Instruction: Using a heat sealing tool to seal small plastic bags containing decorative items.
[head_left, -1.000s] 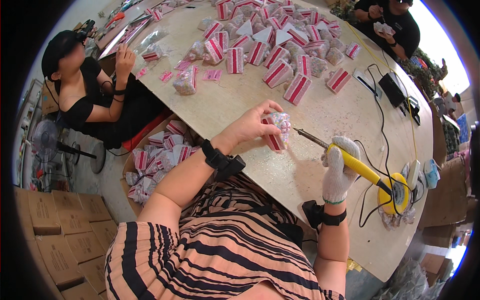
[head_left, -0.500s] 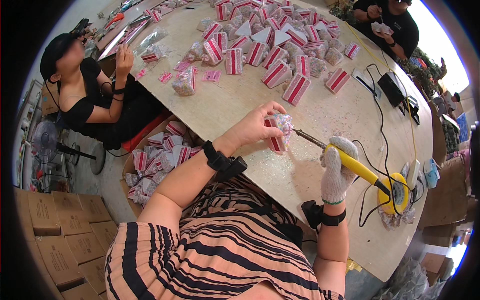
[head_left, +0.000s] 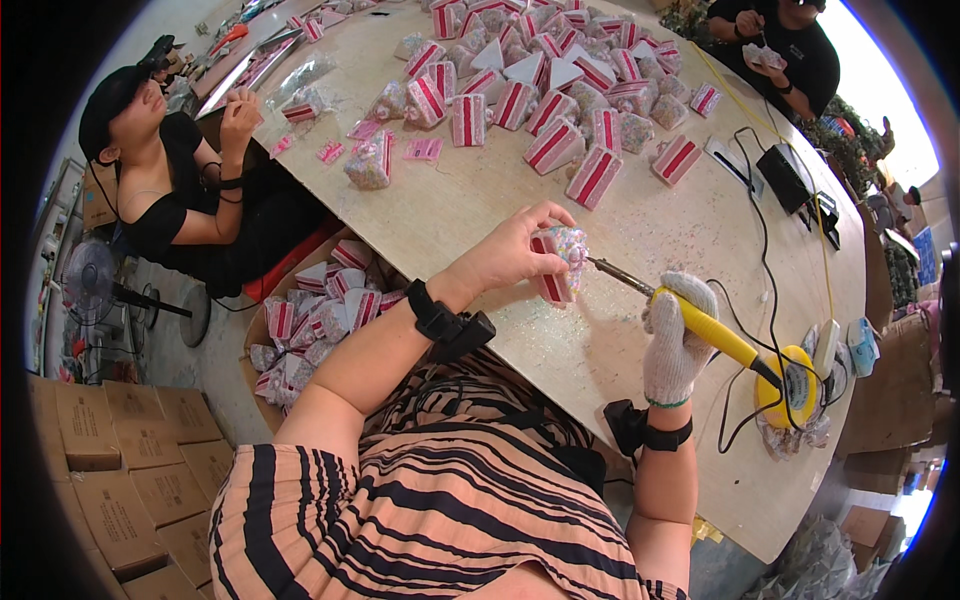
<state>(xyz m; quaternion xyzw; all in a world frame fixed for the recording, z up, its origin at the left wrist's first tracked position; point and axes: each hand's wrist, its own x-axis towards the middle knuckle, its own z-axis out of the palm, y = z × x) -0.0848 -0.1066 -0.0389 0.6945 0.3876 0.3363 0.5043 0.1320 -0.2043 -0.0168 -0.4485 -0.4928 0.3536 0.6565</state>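
Observation:
Between the fingers and thumb of my left hand (head_left: 518, 247) is a toy cake slice (head_left: 558, 268), pink and white with a red stripe and a speckled, sprinkle-like top. My right hand (head_left: 677, 340), in a white knit glove, is closed round the yellow handle of a soldering iron (head_left: 705, 328). The iron's metal tip points left and lies close to the slice's speckled side; whether they touch I cannot tell. Under both hands the pale tabletop (head_left: 600, 350) is strewn with small shiny specks.
A heap of similar cake slices (head_left: 540, 90) covers the far table. More fill a cardboard box (head_left: 320, 310) at left. A black cord (head_left: 765, 240) runs along the right beside a yellow round object (head_left: 790, 385). One person (head_left: 180, 180) sits at left, another (head_left: 790, 60) at far right.
My hands, the slice and the iron have barely moved. The person at left has tilted their head up and shifted their raised hands slightly.

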